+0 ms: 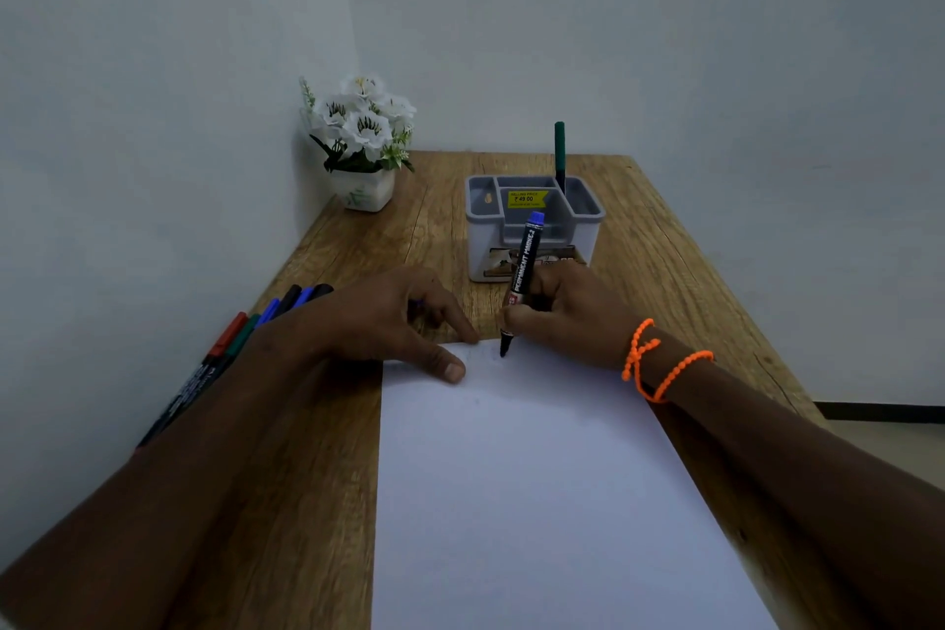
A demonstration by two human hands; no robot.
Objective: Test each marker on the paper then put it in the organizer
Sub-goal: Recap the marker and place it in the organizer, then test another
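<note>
A white sheet of paper [537, 486] lies on the wooden desk. My right hand [567, 317] grips a black permanent marker [524, 271] with a blue end, and its tip touches the paper's top edge. My left hand [388, 327] rests on the paper's top-left corner, thumb and forefinger pressing the sheet; a small blue cap seems tucked under its curled fingers. A grey organizer [532, 225] stands behind my hands with a green marker [559, 154] upright in a back compartment. Several markers [240, 338] lie in a row at the desk's left edge, partly hidden by my left arm.
A white pot of white flowers [363, 143] stands in the back left corner against the wall. The wooden desk [680, 271] shows bare wood to the right of the organizer and left of the paper. Walls close in behind and on the left.
</note>
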